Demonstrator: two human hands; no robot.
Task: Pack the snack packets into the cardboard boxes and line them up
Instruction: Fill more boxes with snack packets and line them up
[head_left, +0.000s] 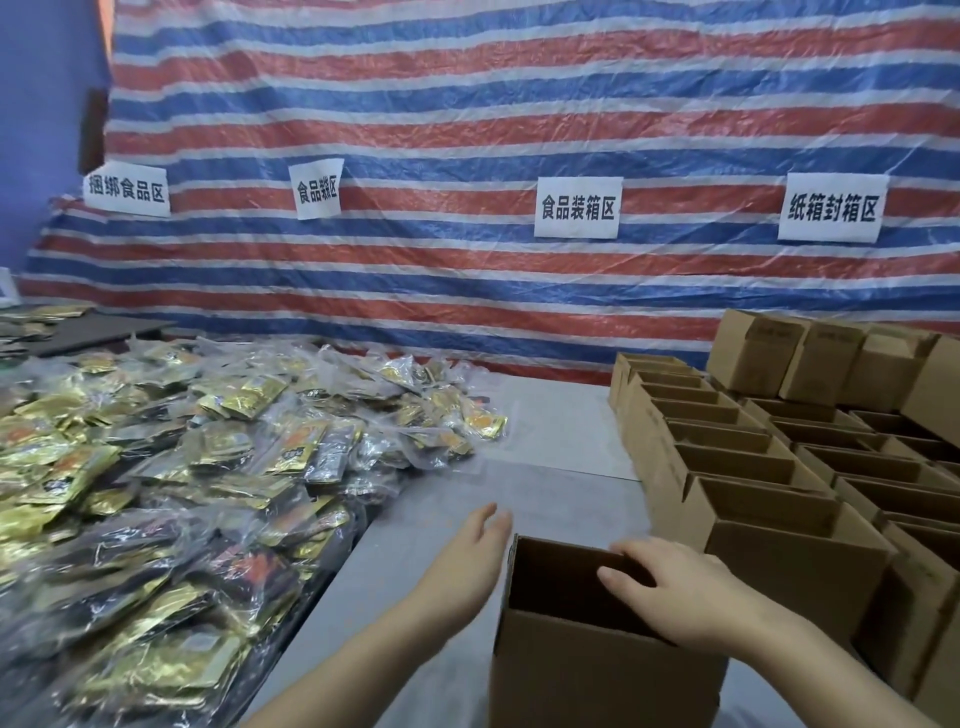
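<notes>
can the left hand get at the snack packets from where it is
Probably yes. The left hand is open and holds nothing, the pile of snack packets lies just to its left, and only bare table lies between; the open box sits on its other side.

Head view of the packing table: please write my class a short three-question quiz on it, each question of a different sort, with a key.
1. True or false: the open brown cardboard box nearest the camera already holds snack packets.
2. Which hand rests on that box's rim? A) left hand B) right hand C) both
3. Fill in: the heap of gold and black foil snack packets in clear bags lies to the person's ____, and the rows of open brown cardboard boxes stand opposite.

Key: 1. False, no packets show inside. 2. B; the left hand is open beside the box. 3. left
</notes>
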